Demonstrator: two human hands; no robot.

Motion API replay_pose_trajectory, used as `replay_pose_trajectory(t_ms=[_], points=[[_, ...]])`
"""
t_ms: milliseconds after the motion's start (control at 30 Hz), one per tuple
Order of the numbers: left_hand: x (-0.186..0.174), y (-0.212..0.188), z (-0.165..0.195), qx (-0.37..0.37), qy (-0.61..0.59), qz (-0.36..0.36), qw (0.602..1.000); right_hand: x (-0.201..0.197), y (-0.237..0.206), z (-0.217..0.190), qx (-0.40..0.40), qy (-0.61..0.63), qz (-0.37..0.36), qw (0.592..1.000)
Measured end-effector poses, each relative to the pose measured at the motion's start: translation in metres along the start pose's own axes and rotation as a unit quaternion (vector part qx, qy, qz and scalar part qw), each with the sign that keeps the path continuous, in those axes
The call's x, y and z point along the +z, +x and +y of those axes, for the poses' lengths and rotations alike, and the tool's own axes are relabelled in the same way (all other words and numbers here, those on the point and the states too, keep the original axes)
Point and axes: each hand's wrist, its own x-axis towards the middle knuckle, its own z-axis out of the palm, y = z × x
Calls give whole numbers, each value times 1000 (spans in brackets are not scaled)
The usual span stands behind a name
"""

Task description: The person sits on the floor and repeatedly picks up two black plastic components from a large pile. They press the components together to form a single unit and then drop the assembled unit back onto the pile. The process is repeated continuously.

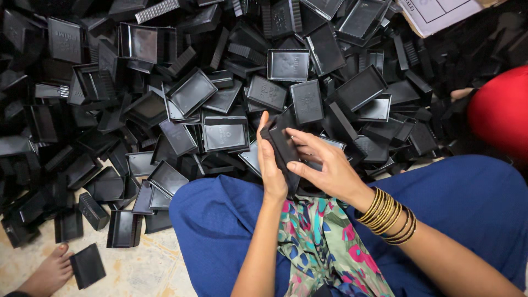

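Holding a black plastic box piece [283, 144] between both hands, I see it upright just above the blue-clad lap [220, 214]. My left hand [270, 165] clasps its left edge, thumb and fingers closed on it; my right hand [324, 168] presses fingertips against its face and right side — gold bangles [388, 215] at the wrist. It is flat, rectangular, matte-glossy, like the heap of black trays [192, 91] beyond it.

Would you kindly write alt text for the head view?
Both hands, left and right, hold a black tray above blue-clad knees. A pile of black trays covers the floor; another person's foot shows lower left.
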Motion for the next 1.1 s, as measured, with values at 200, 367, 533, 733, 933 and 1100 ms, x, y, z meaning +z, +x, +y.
replay_pose_trajectory(t_ms=[200, 367, 533, 733, 933, 1100], points=[[4, -6, 6, -11, 28, -12, 999, 8, 1, 8, -24, -29, 4, 999], [1, -1, 5, 4, -35, -6, 999, 2, 5, 8, -26, 14, 25, 999], [-21, 10, 11, 7, 197, 77, 977, -4, 2, -1, -168, -266, 35, 949], [-29, 15, 14, 17, 247, 165, 955, 1, 9, 15, 48, 104, -21, 993], [-26, 11, 14, 37, 242, 134, 960, -6, 7, 11, 44, 56, -4, 997], [-39, 19, 13, 47, 88, 97, 990, -56, 18, -58, -152, -321, 188, 916]])
